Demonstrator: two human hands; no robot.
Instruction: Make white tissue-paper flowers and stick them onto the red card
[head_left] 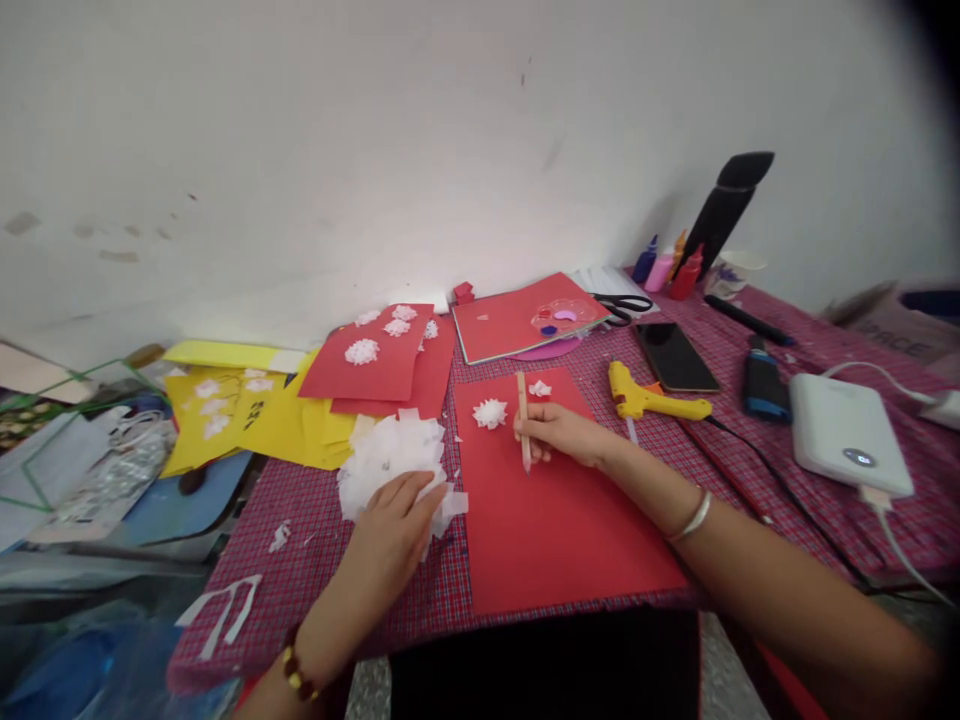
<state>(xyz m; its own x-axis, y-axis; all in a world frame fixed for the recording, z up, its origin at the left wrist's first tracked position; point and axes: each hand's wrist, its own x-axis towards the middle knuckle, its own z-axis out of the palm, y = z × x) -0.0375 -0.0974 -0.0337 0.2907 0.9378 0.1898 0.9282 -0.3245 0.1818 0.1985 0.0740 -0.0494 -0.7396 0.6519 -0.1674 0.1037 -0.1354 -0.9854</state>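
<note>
My right hand (551,434) is closed around a wooden pencil (523,415), held nearly upright over a red sheet of paper (559,560), its pointed end downward. On that sheet, near its far edge, sit a white crinkled paper flower (490,413) and a smaller white one (539,389). My left hand (405,510) lies on the near side of a loose heap of white tissue paper squares (390,450), its fingers stretched over them. The undersides of the left fingers are hidden.
Red cards with white flowers (360,380) and yellow sheets (285,425) lie at the left. Rightward are a yellow glue gun (652,400), a phone (676,358), a white power bank (847,430) with cables, and black scissors (622,305). Small paint bottles (686,275) stand near the wall.
</note>
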